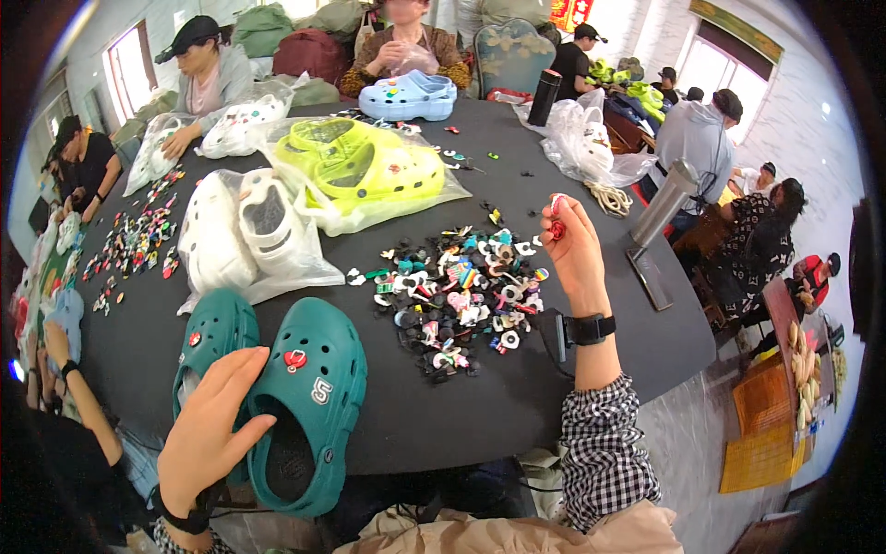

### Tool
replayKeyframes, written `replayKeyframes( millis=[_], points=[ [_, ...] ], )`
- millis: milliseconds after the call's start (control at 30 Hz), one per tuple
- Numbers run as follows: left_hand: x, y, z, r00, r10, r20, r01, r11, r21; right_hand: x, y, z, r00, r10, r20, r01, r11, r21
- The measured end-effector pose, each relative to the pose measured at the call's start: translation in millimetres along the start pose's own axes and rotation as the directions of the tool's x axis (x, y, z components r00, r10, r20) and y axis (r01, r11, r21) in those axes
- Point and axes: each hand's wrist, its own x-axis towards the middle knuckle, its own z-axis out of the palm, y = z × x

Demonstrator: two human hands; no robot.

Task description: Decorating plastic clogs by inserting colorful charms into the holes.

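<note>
A pair of dark green clogs stands at the table's near edge. The right-hand clog (318,355) bears a red charm (295,360) and a white digit-shaped charm (321,391). My left hand (212,420) lies with its fingers stretched over the other green clog (218,323), partly covering it, its thumb by the first clog's opening. Raised above the table's right side, my right hand (577,245) pinches a small red shoe charm (557,230); another red and white bit shows at its fingertips. Between the hands lies a heap of mixed shoe charms (452,309).
Bagged white clogs (245,231) and bagged lime clogs (360,171) lie beyond the green pair. More charms (138,231) are scattered at left. A metal stand (660,222), coiled cord (609,198) and black flask (545,97) are at right. Co-workers sit across the table, one behind a light blue clog (406,97).
</note>
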Motion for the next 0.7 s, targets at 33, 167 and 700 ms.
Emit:
replayKeyframes(
  millis=[33, 167, 700],
  points=[
    [3, -1, 2, 1.0, 0.01, 0.002, -0.01, 1.0, -0.001, 2, 0, -4, 1.0, -0.007, 0.0, 0.007, 1.0, 0.026],
    [11, -3, 8, 0.998, -0.013, 0.068, 0.014, 1.0, -0.017, 3, -2, -8, 0.998, 0.017, 0.058, -0.016, 1.0, -0.021],
    [-16, -19, 36, 0.918, -0.217, -0.331, 0.372, 0.76, 0.533, -20, 17, 10, 0.973, 0.093, 0.212, 0.226, -0.183, -0.957]
  ],
)
